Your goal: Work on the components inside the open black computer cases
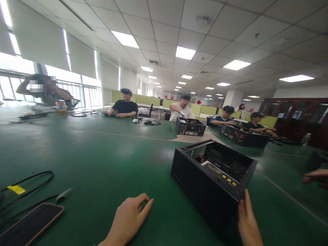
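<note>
A: Open computer case (214,177) — sits on the green worktop (102,150), side panel off, board and cabling showing inside.

B: Hands?

A: Right hand (247,222) clasps the near corner of the case. Left hand (128,218) rests on the worktop, fingers loosely curled, holding nothing.

B: Progress?

A: Case opened — I'd say internals look untouched. Phone (30,223) and black cable (28,186) lie off left.

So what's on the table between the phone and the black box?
In the head view, only the left hand, resting on the green table. It lies between the phone and the black box; the right hand grips the box's corner.
</note>
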`<state>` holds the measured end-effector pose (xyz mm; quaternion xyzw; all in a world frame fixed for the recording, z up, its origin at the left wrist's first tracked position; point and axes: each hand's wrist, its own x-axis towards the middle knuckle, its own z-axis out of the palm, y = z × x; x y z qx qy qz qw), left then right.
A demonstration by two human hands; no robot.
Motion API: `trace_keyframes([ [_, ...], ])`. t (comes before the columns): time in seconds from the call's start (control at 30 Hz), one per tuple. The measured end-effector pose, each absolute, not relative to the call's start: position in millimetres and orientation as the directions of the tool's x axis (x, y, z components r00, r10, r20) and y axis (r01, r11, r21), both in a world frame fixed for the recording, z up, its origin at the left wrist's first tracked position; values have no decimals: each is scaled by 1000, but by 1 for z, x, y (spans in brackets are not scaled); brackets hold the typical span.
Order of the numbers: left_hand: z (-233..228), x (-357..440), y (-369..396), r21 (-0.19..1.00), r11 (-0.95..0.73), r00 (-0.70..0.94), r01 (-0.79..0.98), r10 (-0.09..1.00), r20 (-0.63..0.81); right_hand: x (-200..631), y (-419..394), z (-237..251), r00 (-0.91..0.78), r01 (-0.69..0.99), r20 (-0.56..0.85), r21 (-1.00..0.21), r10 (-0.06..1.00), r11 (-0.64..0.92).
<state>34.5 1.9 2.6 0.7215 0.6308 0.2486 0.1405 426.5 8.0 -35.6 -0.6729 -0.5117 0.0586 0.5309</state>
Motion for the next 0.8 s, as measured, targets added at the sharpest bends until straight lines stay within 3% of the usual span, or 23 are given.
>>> trace_keyframes([
  [0.07, 8, 34, 1, 593, -178, 26, 785, 966, 257, 390, 16, -35, 472, 572, 462, -808, 750, 138],
  [0.13, 26, 46, 3, 597, -322, 84, 735, 917, 390, 367, 20, -29, 413, 649, 588, -726, 695, 229],
  [0.2, 57, 74, 13, 470, -570, 306, 674, 794, 525, 354, 21, -25, 347, 735, 685, -623, 640, 269],
  [0.27, 92, 114, 34, 304, -775, 546, 554, 614, 570, 346, 18, -22, 306, 774, 705, -576, 641, 264],
  [0.37, 130, 176, 73, 174, -875, 748, 452, 478, 461, 346, 9, -8, 245, 816, 723, -514, 646, 265],
  [0.5, 136, 213, 100, 103, -896, 881, 432, 444, 166, 394, 11, 42, 55, 893, 887, -249, 459, 374],
  [0.57, 132, 208, 95, 76, -904, 889, 420, 427, 166, 431, 19, 64, -142, 917, 879, -57, 456, 396],
  [0.7, 136, 171, 67, 91, -933, 912, 349, 360, 197, 474, 16, 67, -483, 863, 664, 254, 570, 436],
  [0.8, 149, 136, 45, 170, -939, 927, 299, 329, 183, 457, -10, 44, -526, 840, 708, 345, 471, 420],
])
